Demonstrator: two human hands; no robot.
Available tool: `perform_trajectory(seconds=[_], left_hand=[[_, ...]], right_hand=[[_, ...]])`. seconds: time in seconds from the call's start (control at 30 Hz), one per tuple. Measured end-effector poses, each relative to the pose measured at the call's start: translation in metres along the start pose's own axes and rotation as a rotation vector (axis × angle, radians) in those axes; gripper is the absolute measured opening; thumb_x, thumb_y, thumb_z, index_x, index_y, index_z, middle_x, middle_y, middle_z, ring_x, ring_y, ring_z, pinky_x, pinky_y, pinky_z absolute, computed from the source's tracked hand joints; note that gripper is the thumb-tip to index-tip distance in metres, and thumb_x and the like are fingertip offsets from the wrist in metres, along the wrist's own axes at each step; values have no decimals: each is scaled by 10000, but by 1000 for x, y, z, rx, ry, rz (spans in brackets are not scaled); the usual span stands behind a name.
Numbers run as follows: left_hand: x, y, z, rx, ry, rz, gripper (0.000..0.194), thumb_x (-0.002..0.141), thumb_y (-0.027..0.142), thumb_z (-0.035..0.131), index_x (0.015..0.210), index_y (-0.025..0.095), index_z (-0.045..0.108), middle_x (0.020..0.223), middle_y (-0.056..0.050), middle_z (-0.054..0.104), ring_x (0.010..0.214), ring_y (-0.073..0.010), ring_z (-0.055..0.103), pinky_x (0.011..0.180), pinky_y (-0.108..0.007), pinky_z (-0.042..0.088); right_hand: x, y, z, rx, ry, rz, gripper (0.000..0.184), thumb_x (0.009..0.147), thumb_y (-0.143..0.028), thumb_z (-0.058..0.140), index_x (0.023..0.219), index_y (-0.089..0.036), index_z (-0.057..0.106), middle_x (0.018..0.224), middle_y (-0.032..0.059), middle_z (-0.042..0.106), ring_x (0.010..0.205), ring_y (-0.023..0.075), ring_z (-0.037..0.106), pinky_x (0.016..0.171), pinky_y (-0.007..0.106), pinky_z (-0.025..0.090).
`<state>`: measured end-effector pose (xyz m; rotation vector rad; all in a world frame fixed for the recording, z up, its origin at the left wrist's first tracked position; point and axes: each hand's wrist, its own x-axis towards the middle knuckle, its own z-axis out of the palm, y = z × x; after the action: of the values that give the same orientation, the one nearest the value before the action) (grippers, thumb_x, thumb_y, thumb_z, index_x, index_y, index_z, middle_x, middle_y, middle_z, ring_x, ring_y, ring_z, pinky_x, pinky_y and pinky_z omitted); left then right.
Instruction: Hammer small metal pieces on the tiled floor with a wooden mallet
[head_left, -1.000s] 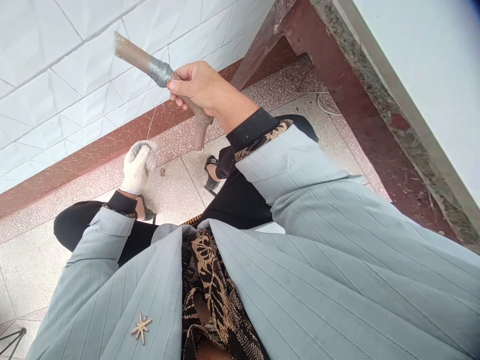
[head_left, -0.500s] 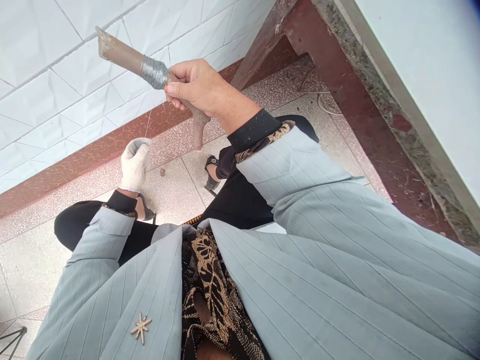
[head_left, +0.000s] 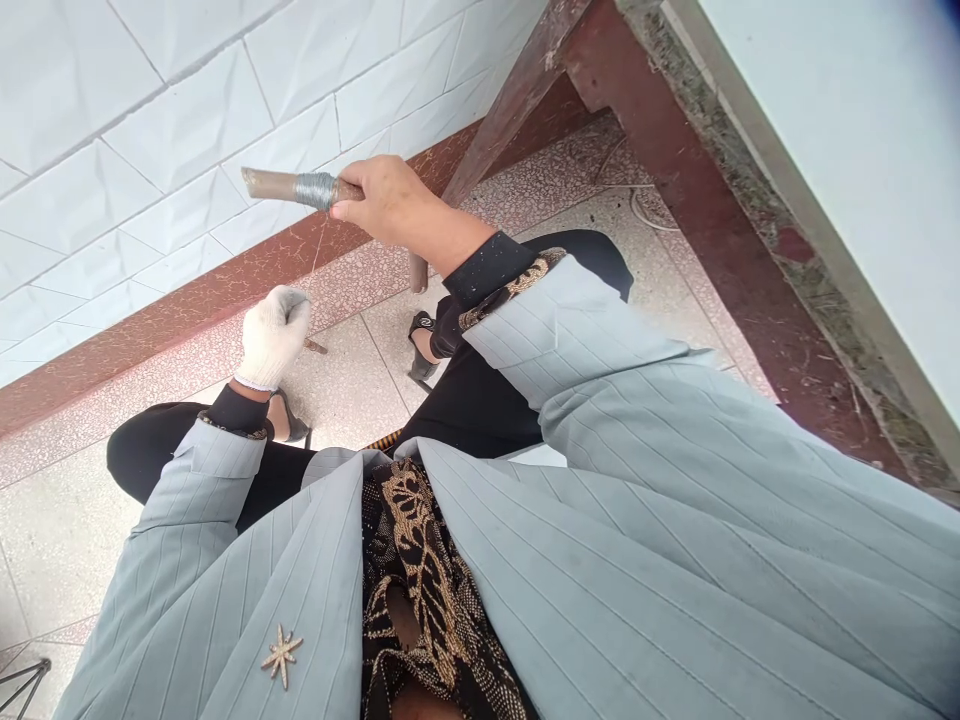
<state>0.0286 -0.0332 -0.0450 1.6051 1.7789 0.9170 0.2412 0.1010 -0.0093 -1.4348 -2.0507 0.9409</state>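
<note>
My right hand (head_left: pixel 394 200) is wrapped round a forked wooden stick (head_left: pixel 270 186), held off the floor near the wall. Its far end points left, and a short branch shows below my wrist. Thin silvery wire (head_left: pixel 316 190) is wound in a thick band round the stick, just beyond my fingers. From that band a fine strand (head_left: pixel 319 240) runs down toward my left hand (head_left: pixel 275 335), which wears a white knitted glove and is closed. A small brown stick-like piece (head_left: pixel 316 346) shows beside the glove; whether I hold it or it lies on the floor I cannot tell.
A white tiled wall (head_left: pixel 187 120) with a reddish skirting (head_left: pixel 225 270) runs along the front. Dark red wooden framing (head_left: pixel 675 180) stands at right under a pale top (head_left: pixel 840 120). A pale cord (head_left: pixel 649 215) lies on the floor beneath it.
My right hand has lowered slightly and turned the stick closer to level, its far end moving down and right. The brown piece beside my glove now shows longer. My left hand stays closed.
</note>
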Motion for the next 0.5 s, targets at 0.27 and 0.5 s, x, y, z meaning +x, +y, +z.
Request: perform_trajectory(seconds=[0.27,0.5], left_hand=[[1,-2,-11,208,-10,110,72,900,215,745,845,246,710,635,-18,509,844,-299,684,772,-332,461],[4,-2,-20,-1,-121,117,105,874,153,727,869,228,800,879,-35,779,868,-226,698,783,-306,529]], right_hand=[[-8,4,31,-264,-286,-43,515,622,176,843,527,-146,453,496,-94,212,595,78,322,686,211,319],[-15,-5,0,-69,-1070,-277,270,812,34,812,1045,-89,871,609,-115,609,574,33,458,621,158,278]])
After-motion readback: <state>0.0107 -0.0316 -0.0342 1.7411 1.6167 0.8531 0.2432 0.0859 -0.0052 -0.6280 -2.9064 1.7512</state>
